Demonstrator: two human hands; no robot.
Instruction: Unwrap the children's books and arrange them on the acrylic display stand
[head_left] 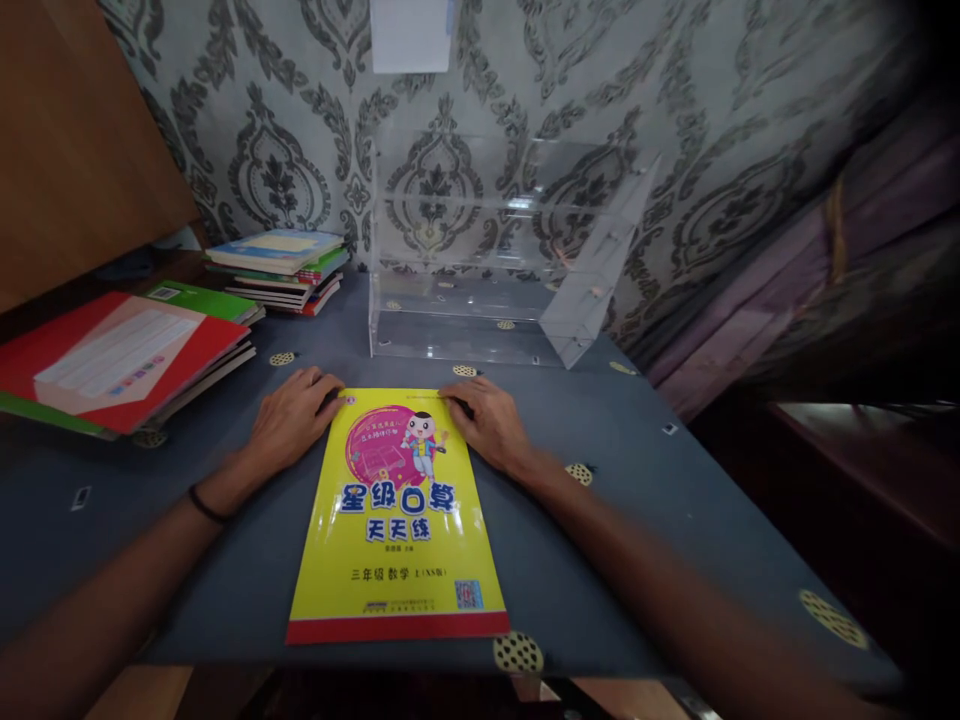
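Fingers loosely curled, the left hand (294,418) and right hand (489,422) touch the book (397,560) at its far corners; whether gripping, I can't tell.

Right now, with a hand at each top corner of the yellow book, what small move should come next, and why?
I'd probably pinch those corners with the left hand and right hand and raise that edge slightly: the yellow book lies on the table, and the clear rack stands beyond its top edge.
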